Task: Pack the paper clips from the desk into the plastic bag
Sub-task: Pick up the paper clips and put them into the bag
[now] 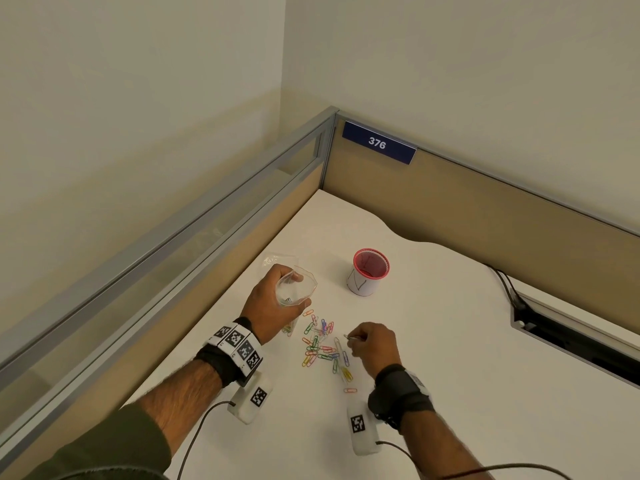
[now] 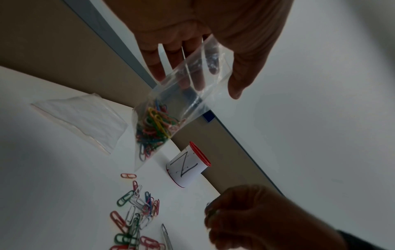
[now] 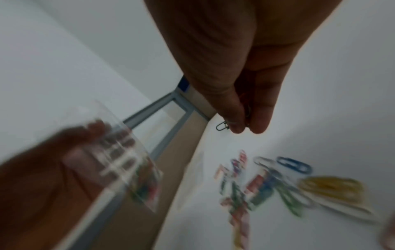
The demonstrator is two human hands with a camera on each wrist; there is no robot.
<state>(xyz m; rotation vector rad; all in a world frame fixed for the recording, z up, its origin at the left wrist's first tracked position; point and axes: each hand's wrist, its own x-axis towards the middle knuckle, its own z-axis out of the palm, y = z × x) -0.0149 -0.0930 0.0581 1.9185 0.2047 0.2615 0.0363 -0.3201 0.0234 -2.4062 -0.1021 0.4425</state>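
Now the left hand (image 1: 273, 306) grips the bag (image 2: 171, 108) with its mouth spread; right fingers (image 3: 237, 118) pinch a clip (image 3: 222, 126) (light, slippery wire). Remaining clips (image 1: 322, 344) lie on the tabletop (image 1: 450, 341) beneath; pinch each by its loop.

Loose paper clips (image 3: 267, 182) smeared by blur, bag (image 3: 119, 162) blurred, held clip's (image 3: 222, 126) colour unclear

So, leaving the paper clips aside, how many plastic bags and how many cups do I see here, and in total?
Plastic bags: 2, the held bag in the left hand and the flat bag on the desk.
Cups: 1, the red-rimmed cup.
Total: 3.
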